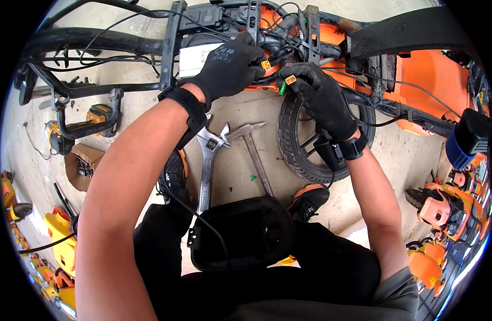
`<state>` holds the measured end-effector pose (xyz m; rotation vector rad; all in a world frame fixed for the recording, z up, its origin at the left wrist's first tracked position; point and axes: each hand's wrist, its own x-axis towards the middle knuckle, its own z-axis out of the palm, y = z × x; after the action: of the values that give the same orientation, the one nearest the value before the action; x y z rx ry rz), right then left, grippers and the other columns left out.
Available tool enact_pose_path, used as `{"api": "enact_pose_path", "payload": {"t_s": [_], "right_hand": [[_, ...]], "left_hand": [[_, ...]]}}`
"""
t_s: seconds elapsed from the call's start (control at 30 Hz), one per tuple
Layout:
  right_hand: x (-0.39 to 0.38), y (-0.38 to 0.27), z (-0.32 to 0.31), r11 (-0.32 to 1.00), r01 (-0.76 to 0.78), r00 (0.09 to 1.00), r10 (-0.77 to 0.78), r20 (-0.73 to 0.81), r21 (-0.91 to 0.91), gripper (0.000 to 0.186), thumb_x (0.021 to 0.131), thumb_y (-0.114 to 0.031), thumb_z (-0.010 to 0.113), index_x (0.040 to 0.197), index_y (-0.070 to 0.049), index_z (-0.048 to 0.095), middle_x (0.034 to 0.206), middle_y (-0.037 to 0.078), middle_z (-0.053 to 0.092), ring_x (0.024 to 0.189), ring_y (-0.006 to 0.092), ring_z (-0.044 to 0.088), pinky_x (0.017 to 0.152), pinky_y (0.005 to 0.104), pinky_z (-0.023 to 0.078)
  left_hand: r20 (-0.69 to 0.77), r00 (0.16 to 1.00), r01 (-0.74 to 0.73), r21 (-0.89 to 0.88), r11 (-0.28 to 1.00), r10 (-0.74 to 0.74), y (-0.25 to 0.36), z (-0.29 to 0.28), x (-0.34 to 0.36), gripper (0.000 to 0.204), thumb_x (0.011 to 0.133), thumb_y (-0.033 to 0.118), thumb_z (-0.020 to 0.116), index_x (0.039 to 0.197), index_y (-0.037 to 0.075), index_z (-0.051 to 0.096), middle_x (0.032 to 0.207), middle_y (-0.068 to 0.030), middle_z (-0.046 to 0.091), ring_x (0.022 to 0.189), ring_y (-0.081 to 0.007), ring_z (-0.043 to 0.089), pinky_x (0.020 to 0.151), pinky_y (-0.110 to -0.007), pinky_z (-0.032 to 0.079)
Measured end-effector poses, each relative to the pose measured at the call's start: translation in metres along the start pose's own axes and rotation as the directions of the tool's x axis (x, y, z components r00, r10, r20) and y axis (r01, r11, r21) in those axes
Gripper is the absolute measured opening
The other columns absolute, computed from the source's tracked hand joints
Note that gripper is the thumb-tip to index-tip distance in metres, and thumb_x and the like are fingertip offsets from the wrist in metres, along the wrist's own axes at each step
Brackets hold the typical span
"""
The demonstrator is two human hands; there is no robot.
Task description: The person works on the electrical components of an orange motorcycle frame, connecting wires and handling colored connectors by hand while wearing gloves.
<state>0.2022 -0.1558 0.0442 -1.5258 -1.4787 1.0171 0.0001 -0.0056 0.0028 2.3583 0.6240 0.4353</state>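
The pale concrete floor (232, 163) carries 1 silver metal adjustable wrench (206, 174), just beside 1 worn, pointed-head metal hammer (258, 165); 1 small bright-green piece (253, 177); 2 yellow-and-black power tools (101, 114); and 1 open brown cardboard box (76, 181) holding small dark parts (85, 167).

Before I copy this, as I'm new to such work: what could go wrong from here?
Two risks stand out. The left hand holds a yellow connector and the right hand an orange-yellow connector; pressed together out of line, they might be damaged. Also, the adjustable wrench and hammer lie on the floor between the shoes, so a shifting foot could catch on them.
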Motion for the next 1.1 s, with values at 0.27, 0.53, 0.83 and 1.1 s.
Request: {"api": "enact_pose_path", "payload": {"t_s": [0.27,0.53,0.83,1.1], "right_hand": [[0.0,-0.003,0.011,0.83,0.225,0.972,-0.229,0.056,-0.51,0.034,0.093,-0.007,0.066,0.127,-0.006,0.063,0.122,0.014,0.065,0.11,0.0335,0.066,0.092,0.0396,0.054],[0.028,-0.01,-0.005,0.845,0.179,0.971,-0.233,-0.047,-0.504,0.027,0.098,-0.013,0.063,0.122,-0.004,0.062,0.105,0.021,0.069,0.091,0.0413,0.068,0.077,0.0466,0.055],[0.042,-0.006,-0.015,0.854,0.268,0.963,-0.255,0.09,-0.445,0.028,0.101,-0.016,0.062,0.126,-0.004,0.065,0.106,0.014,0.068,0.095,0.0236,0.064,0.083,0.0352,0.052],[0.036,-0.014,-0.014,0.957,-0.062,0.998,0.066,0.007,-0.284,0.033,0.099,-0.019,0.067,0.125,0.0,0.059,0.1,0.021,0.07,0.091,0.0363,0.068,0.082,0.0419,0.053]], "left_hand": [[0.019,1.0,0.018,-0.031,0.999,-0.018,0.003,0.0,0.003,0.021,0.087,0.009,0.076,0.104,-0.001,0.067,0.114,-0.0179,0.057,0.102,-0.0369,0.06,0.086,-0.043,0.049],[-0.047,0.998,-0.044,-0.005,0.999,0.044,-0.009,0.006,0.001,0.029,0.087,0.017,0.075,0.114,0.007,0.072,0.109,-0.0148,0.057,0.098,-0.0353,0.064,0.084,-0.046,0.053],[-0.02,0.998,-0.059,0.043,0.997,0.06,-0.008,0.001,0.0,0.03,0.086,0.018,0.077,0.113,0.006,0.072,0.107,-0.014,0.056,0.096,-0.035,0.064,0.082,-0.045,0.053],[-0.033,0.999,-0.022,0.013,1.0,0.022,-0.002,0.001,-0.001,0.03,0.085,0.016,0.076,0.112,0.006,0.072,0.105,-0.013,0.056,0.094,-0.0343,0.063,0.082,-0.044,0.052]]}}
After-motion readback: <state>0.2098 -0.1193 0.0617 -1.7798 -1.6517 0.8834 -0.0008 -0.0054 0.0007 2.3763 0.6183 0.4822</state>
